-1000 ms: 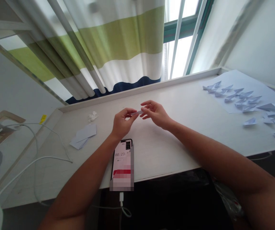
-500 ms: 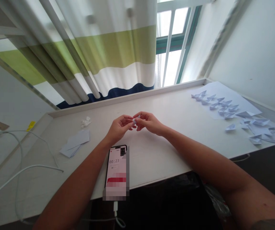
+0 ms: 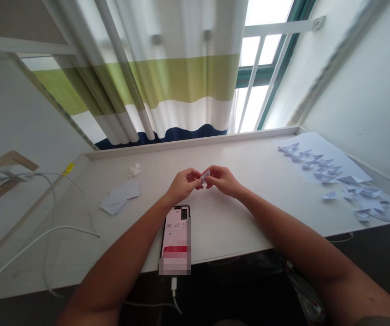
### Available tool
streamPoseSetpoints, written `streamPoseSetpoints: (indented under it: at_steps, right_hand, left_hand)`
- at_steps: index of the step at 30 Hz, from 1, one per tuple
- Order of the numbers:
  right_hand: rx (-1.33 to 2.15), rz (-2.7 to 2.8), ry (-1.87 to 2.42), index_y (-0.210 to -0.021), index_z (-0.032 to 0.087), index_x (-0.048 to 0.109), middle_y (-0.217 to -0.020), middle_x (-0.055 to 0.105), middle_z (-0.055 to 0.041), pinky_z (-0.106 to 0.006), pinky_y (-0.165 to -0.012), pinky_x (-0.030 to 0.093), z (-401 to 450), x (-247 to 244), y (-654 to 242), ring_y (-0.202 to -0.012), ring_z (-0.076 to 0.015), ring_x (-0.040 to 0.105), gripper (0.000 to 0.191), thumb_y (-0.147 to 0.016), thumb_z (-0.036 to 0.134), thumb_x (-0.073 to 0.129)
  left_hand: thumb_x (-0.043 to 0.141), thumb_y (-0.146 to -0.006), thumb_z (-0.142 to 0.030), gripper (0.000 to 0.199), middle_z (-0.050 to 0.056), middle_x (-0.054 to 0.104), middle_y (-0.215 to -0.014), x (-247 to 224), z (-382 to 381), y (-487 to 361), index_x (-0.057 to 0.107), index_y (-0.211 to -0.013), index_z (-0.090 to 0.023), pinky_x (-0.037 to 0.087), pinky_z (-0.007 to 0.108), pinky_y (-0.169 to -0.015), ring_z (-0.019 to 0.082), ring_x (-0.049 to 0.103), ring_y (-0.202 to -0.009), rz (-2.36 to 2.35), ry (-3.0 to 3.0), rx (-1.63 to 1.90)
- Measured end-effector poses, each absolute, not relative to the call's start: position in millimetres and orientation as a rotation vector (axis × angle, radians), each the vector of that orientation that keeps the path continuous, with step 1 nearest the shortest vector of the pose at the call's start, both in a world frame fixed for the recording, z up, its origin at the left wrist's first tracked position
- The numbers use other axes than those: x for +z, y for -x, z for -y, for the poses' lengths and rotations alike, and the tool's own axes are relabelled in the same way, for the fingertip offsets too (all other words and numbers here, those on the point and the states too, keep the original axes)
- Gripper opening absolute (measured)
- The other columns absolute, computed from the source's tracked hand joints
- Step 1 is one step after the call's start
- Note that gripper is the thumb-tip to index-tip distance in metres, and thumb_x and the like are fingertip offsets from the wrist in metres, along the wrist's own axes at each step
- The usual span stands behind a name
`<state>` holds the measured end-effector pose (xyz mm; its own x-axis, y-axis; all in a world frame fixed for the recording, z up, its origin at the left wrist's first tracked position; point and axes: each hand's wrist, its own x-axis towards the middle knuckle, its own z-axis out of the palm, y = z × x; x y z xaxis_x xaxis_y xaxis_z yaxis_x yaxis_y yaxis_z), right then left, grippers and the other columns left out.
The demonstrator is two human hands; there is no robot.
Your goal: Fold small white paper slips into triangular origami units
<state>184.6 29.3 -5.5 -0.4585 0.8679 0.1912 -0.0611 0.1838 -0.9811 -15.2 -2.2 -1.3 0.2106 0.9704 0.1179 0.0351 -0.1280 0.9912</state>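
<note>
A small folded piece of white paper (image 3: 205,176) is pinched between my two hands above the middle of the white table (image 3: 215,235). My left hand (image 3: 185,184) grips its left side with thumb and fingers. From the other side my right hand (image 3: 224,180) holds it the same way, and both sets of fingertips hide part of the folds. Several folded paper boats (image 3: 317,163) stand at the right, some on a large white sheet (image 3: 342,158). At the left lies a small stack of flat paper pieces (image 3: 124,194).
A phone (image 3: 176,235) showing a timer lies near the front edge, plugged into a white cable (image 3: 174,286). Crumpled white paper (image 3: 135,170) sits at the back left. More white cables (image 3: 69,228) cross the left side. A curtain (image 3: 181,81) hangs behind the table.
The view has shifted, so the scene sits further right in the picture. Both hands still hold the folded paper, which now shows more upright between the fingers.
</note>
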Motion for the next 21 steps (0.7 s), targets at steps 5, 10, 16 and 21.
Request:
streamPoseSetpoints:
  at_steps: [5, 10, 16, 21]
  right_hand:
    - [1.428, 1.611, 0.802, -0.088, 0.017, 0.074, -0.078, 0.078, -0.0019, -0.03, -0.066, 0.062, -24, -5, -181, -0.066, -0.015, 0.074, 0.028, -0.079, 0.039, 0.088]
    - [1.406, 1.621, 0.814, -0.092, 0.017, 0.074, -0.075, 0.079, -0.0034, -0.033, -0.067, 0.064, -18, 5, -181, -0.066, -0.0176, 0.076, 0.038, -0.075, 0.045, 0.094]
    - [1.329, 1.587, 0.867, -0.091, 0.017, 0.074, -0.078, 0.082, -0.0074, -0.036, -0.07, 0.067, -7, 25, -204, -0.067, -0.0193, 0.078, 0.046, -0.08, 0.059, 0.09]
    - [1.289, 1.495, 0.886, -0.089, 0.016, 0.077, -0.075, 0.081, -0.0074, -0.035, -0.066, 0.068, 6, 45, -244, -0.064, -0.0205, 0.079, 0.047, -0.079, 0.059, 0.091]
  left_hand:
    - [0.089, -0.083, -0.03, 0.026, 0.003, 0.076, -0.075, 4, 5, 14, 0.068, -0.086, -0.015, 0.06, 0.03, -0.067, 0.016, 0.075, -0.065, -1.062, -1.392, 1.077]
    - [0.093, -0.078, -0.031, 0.032, 0.005, 0.077, -0.071, 13, 3, 11, 0.065, -0.085, -0.017, 0.057, 0.029, -0.066, 0.017, 0.073, -0.065, -1.106, -1.457, 1.094]
    - [0.092, -0.074, -0.03, 0.033, 0.005, 0.078, -0.071, 42, 6, -5, 0.065, -0.089, -0.019, 0.054, 0.028, -0.059, 0.019, 0.073, -0.063, -1.142, -1.595, 1.08]
    - [0.09, -0.079, -0.034, 0.031, 0.008, 0.08, -0.081, 71, 7, -40, 0.068, -0.095, -0.018, 0.054, 0.029, -0.057, 0.02, 0.073, -0.066, -1.145, -1.761, 0.988]
